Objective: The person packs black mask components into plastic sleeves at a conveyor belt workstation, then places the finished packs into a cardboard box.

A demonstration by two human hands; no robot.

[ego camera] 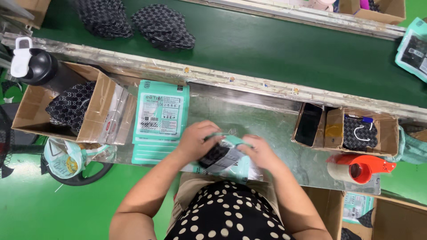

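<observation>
**Soft dark cloth going into a slick teal pouch**

Polka-dot clothing (229, 213) fills the bottom of the view, and just beyond it both hands meet over the near edge of the metal worktop (275, 124). Left hand (195, 140) curls over a dark patterned cloth piece (215, 154), fingers pressed down on it. Right hand (262, 153) pinches the edge of a teal-and-clear pouch (233, 162) that the cloth sits partly inside.

Cloth and pouch both look light and limp. The cloth should fold and bunch easily, so a flat press with the whole hand suits it better than a fingertip pinch. Glossy film on the pouch looks slippery and crinkly; its stiffer rim or corner seems the surest place to grip.

Left of the hands lies a stack of teal pouches (160, 113), beside a cardboard box (35, 111) of more dark cloth. A red tape dispenser (360, 169) lies to the right.
</observation>
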